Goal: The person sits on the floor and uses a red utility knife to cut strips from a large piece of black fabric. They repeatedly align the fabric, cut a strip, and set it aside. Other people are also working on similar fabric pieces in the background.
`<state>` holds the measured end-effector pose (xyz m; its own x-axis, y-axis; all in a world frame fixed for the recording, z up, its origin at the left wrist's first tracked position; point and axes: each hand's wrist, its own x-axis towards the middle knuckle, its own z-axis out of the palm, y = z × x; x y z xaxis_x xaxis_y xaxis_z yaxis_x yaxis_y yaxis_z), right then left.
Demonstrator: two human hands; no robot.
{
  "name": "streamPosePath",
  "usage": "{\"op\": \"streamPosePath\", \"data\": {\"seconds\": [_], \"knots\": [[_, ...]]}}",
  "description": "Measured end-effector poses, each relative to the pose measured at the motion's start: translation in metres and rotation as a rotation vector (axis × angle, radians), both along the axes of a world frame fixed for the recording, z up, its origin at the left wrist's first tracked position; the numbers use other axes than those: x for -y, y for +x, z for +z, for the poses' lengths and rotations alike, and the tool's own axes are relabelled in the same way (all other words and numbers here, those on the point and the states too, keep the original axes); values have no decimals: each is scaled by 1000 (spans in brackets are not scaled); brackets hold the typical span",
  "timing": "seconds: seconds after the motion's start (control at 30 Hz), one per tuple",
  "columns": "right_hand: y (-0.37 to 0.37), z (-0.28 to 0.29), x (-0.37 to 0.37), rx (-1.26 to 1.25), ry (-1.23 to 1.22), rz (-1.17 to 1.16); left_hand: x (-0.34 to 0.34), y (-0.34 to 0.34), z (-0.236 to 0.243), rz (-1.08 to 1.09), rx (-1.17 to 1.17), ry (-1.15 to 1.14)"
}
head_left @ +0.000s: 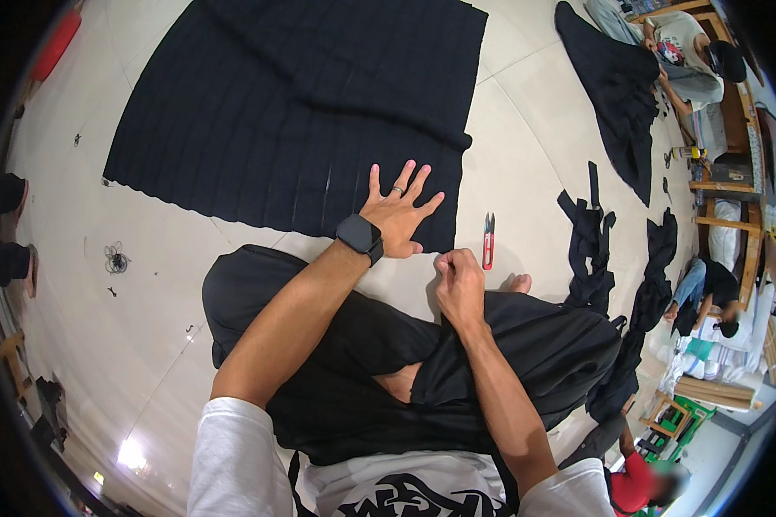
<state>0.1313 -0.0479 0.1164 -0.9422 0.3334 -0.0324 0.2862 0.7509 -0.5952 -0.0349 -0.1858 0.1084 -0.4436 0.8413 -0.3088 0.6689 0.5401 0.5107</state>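
Note:
A large dark pleated cloth (293, 112) lies spread on the floor in front of me. My left hand (394, 215) presses flat on it near its close edge, fingers spread, with a ring and a black watch on that arm. Just off the cloth's near right corner, my right hand (462, 289) is closed in a pinch. Whatever sits between those fingertips is too small to make out. Red-handled thread snips (489, 241) rest on the floor to the right of the cloth, close to my right hand.
Dark cloth strips (588, 250) lie to my right, with a longer dark strip (653, 276) beyond them. A tangle of thread (116, 258) is on the tiles at left. At far right, a seated person (683, 52) handles another dark cloth (608, 86); more people sit nearby.

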Motion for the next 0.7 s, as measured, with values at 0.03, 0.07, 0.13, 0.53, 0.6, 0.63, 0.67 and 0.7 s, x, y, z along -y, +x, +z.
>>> {"op": "streamPosePath", "data": {"seconds": [0.03, 0.07, 0.13, 0.53, 0.6, 0.63, 0.67, 0.7], "knots": [[1, 1, 0, 22, -27, -27, 0, 0, 0, 1, 2, 2], [1, 2, 0, 86, -63, -77, 0, 0, 0, 1, 6, 3], [-1, 3, 1, -14, -57, -70, 0, 0, 0, 6, 10, 7], [-3, 6, 3, -28, 46, 72, 0, 0, 0, 7, -15, -6], [0, 15, 3, -19, 99, 125, -1, 0, 0, 5, -18, -16], [2, 21, 3, -11, 121, 166, -1, 0, 0, 5, -18, -18], [1, 25, 4, -19, 137, 207, -1, 0, 0, 5, -17, -21], [-1, 30, 4, -27, 153, 248, -1, 0, 0, 7, -30, -17]]}}
